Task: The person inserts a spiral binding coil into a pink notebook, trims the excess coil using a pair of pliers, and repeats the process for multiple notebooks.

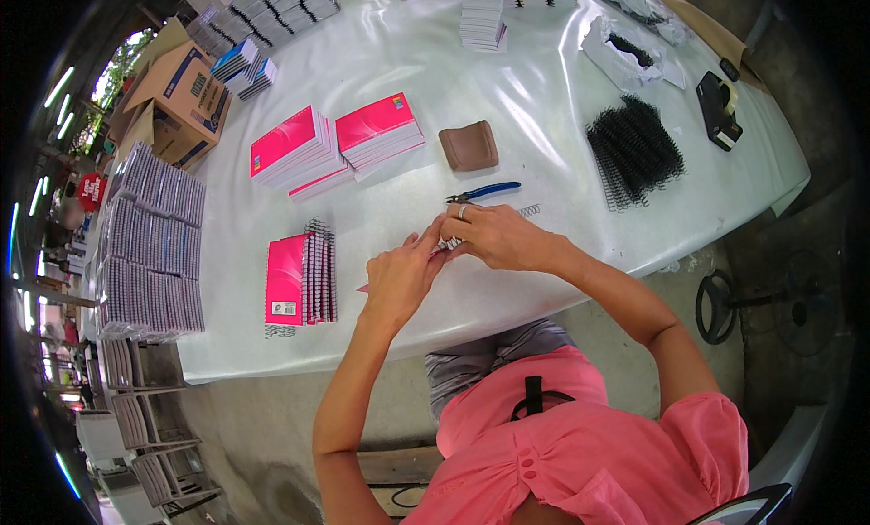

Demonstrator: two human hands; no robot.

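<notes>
Taking the two hands as the centre of the dial, the left hand is clamped on a pink-covered notebook, which lies mostly hidden under the fingers near the front edge of the white-covered table; one pink corner shows at about eight o'clock, beside the left wrist. The right hand, with a ring on one finger, meets the left at the notebook's edge, its fingers bent inward; I cannot tell whether its fingertips are pinched on the edge or only rest there. At one o'clock, close to the right knuckles, lie blue-handled cutting pliers, and at two o'clock a single loose wire coil. Farther out at two o'clock are a heap of black binding coils and, beyond it, a black tape dispenser. A brown pad sits just past twelve. Pink notebook stacks stand at eleven and ten, with a cardboard box beyond the latter. Between eight and nine is a row of coil-fitted pink notebooks; at nine, farther off, a tall block of stacked spiral notebooks.
</notes>
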